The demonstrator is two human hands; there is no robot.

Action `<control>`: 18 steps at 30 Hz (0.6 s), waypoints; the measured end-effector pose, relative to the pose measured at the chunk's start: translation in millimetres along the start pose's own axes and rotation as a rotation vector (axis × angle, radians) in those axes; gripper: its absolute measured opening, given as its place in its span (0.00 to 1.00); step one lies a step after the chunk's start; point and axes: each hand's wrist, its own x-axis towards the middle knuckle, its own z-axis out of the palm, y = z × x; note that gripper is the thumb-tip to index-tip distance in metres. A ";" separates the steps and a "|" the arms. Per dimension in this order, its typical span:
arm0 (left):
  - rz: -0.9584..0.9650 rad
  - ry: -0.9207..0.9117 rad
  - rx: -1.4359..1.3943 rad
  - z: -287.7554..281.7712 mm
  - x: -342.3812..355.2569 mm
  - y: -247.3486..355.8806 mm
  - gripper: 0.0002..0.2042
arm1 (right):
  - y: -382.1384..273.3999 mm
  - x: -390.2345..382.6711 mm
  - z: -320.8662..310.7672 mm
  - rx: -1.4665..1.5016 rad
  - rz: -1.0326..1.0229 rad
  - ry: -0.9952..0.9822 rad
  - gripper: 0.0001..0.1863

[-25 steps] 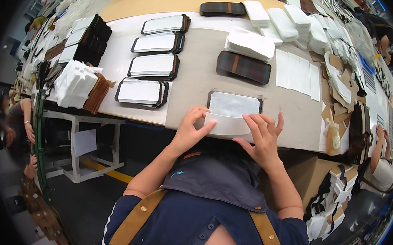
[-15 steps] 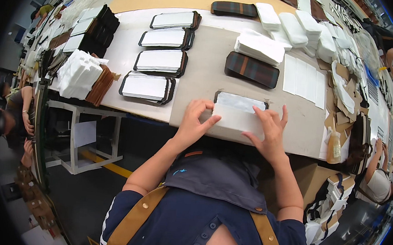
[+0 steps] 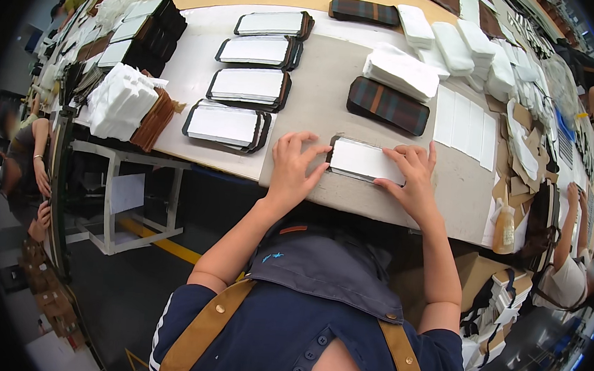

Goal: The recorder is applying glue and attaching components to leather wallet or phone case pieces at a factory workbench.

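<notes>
A white rectangular panel lies flat on a dark-edged fabric piece, close to the table's front edge. Only the dark rim of that piece shows around it. At its left end is my left hand, thumb and fingers apart, the tips touching the edge. My right hand spans the right end, with the index finger near the far edge and the thumb at the near edge. Just beyond lies a stack of dark plaid fabric pieces, and behind it a white pile of soft pads.
To the left, several stacks of dark-rimmed white panels run away from me. White strips lie on the right, beside cardboard scraps and a yellowish bottle. White pads sit at the left table edge. Other people work at both sides.
The white panel, tilted between my hands before with a greyish surface showing behind it, now lies flat on the dark-edged piece. My left hand's fingers have spread, and the view has shifted slightly.
</notes>
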 end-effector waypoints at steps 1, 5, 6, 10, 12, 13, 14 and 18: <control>-0.001 0.000 -0.002 -0.4 0.0 0.3 0.16 | 0.1 0.0 0.9 -0.005 -0.004 -0.007 0.32; -0.002 0.001 -0.004 0.1 -0.3 0.5 0.16 | 0.2 -0.2 2.3 -0.006 -0.009 -0.004 0.32; -0.002 0.003 -0.002 0.3 -0.2 0.5 0.16 | 0.0 0.0 2.4 -0.014 -0.012 -0.003 0.32; -0.002 0.002 0.001 0.0 0.3 0.9 0.16 | -1.2 0.5 1.8 -0.039 -0.015 -0.008 0.33; -0.002 0.003 0.002 0.4 0.3 0.0 0.16 | -1.2 0.3 1.9 -0.040 -0.015 -0.008 0.33; -0.003 0.005 0.002 0.7 0.3 -0.4 0.16 | -1.2 0.1 2.0 -0.041 -0.016 -0.007 0.33; -0.002 0.004 0.002 1.0 0.6 -0.9 0.16 | -1.2 0.2 2.1 -0.041 -0.015 -0.007 0.33; -0.038 0.004 -0.032 1.0 3.9 0.3 0.15 | -1.9 0.9 0.9 -0.036 -0.010 -0.025 0.33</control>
